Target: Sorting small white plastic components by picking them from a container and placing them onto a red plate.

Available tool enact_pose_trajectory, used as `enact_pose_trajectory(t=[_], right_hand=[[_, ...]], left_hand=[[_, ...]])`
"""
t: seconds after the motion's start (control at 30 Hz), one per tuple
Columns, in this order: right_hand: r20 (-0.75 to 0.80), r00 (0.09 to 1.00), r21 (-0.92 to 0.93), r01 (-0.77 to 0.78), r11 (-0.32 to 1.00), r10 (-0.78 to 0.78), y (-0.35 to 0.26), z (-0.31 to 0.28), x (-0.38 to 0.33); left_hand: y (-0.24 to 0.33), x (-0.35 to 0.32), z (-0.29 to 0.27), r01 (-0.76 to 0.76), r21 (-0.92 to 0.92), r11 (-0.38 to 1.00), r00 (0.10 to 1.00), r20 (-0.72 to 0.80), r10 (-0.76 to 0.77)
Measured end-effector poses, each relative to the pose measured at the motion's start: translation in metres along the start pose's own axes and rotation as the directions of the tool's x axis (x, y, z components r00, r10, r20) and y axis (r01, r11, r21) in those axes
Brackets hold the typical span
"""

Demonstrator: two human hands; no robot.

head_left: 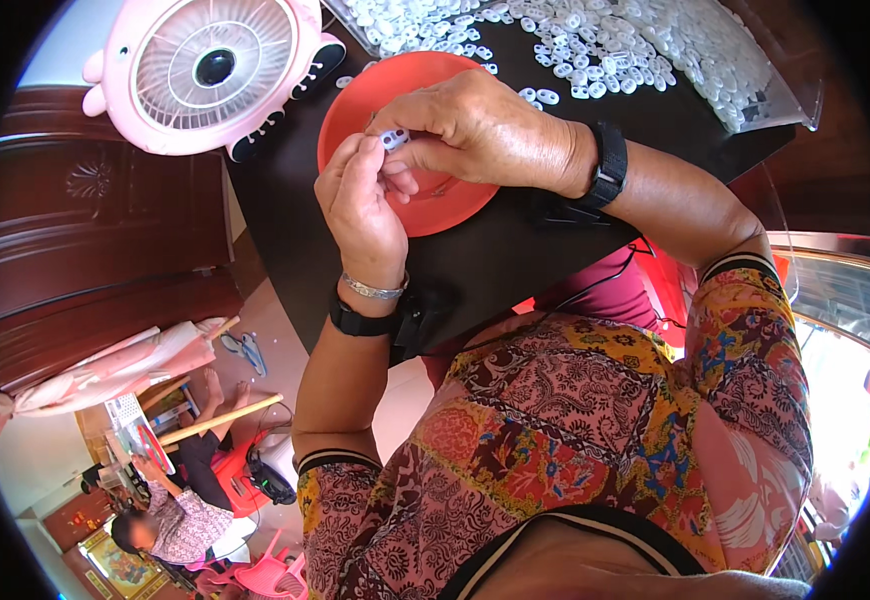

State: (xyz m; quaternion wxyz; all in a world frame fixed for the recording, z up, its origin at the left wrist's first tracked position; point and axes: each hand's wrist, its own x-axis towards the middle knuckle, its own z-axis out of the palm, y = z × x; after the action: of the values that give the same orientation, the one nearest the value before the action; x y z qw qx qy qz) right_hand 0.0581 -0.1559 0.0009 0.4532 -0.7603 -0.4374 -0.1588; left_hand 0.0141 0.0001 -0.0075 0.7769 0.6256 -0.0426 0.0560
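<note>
Above a red round basin [455,210], my two hands meet with their fingertips close together. A small white oval plastic piece with two dark holes [395,139] sits between them. My left hand [363,215] has its fingers closed at the piece's left side. From the right, my right hand [490,125] pinches at the same piece with thumb and forefinger. Inside the basin, a few small dark bits show below my fingers, too small to make out.
Heaps of similar white two-hole pieces [595,50] lie at the far side of the black table [495,275], partly in a clear tray [770,105]. A pink fan [217,70] stands at the far left. Another person [190,520] sits in the room at lower left.
</note>
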Motion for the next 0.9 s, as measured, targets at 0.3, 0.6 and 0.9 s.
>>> enact_pose_trajectory(t=[0.3, 0.6, 0.9], right_hand=[[-0.075, 0.990, -0.083, 0.115, 0.990, -0.122, -0.003, 0.002, 0.000], [-0.007, 0.999, 0.239, -0.049, 0.970, 0.052, 0.001, -0.006, 0.002], [-0.176, 0.982, -0.104, -0.088, 0.991, 0.069, -0.018, -0.045, 0.024]], left_hand=[[0.004, -0.006, 0.005, -0.090, 0.093, 0.992, 0.996, -0.020, 0.092], [0.005, -0.001, 0.004, -0.152, 0.082, 0.985, 0.988, 0.001, 0.153], [-0.006, 0.006, -0.007, -0.157, 0.156, 0.975, 0.987, -0.023, 0.162]])
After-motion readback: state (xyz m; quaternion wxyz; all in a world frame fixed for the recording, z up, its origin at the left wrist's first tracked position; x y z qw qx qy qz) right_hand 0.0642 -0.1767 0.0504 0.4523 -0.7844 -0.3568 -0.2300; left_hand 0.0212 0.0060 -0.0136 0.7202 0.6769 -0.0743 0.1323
